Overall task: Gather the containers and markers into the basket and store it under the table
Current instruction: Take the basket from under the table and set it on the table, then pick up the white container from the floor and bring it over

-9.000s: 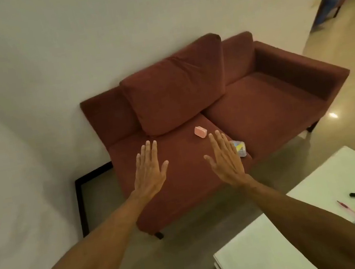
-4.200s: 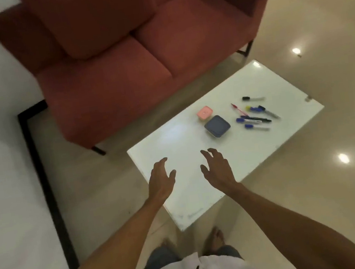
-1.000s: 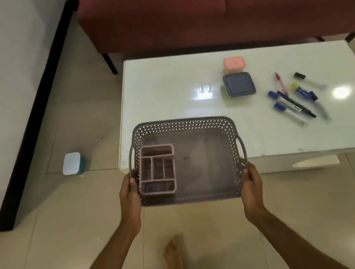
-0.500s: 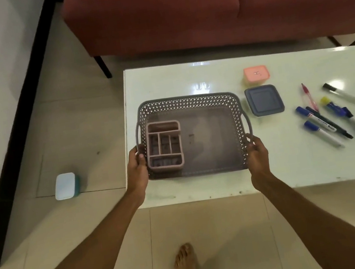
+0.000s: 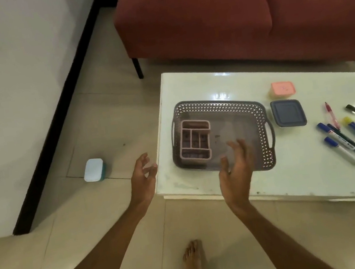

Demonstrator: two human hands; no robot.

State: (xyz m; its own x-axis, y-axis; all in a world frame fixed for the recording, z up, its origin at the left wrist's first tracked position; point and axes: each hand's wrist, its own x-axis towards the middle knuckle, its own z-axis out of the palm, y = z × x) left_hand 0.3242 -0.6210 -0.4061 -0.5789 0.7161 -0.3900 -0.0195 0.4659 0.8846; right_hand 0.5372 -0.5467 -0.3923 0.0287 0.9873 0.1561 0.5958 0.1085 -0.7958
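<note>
A grey perforated basket [image 5: 225,105] rests on the left end of the white table [image 5: 294,176], with a pink divided organizer [image 5: 194,139] inside it. To its right stand a pink-lidded container [image 5: 283,89] and a dark blue-lidded container [image 5: 288,112]. Several markers [image 5: 346,133] lie further right. A teal container with a white lid [image 5: 94,170] sits on the floor left of the table. My left hand [image 5: 143,177] hovers open off the table's left edge. My right hand [image 5: 235,169] hovers open over the basket's near rim, holding nothing.
A dark red sofa [image 5: 233,9] stands just behind the table, with a black leg [image 5: 137,67] near the table's far left corner. A white wall with a black skirting [image 5: 56,111] runs along the left. My bare feet [image 5: 194,262] are on the tiled floor.
Both hands have let go of the basket's handles and drawn back toward me, fingers spread. The basket now stands on the table by itself.
</note>
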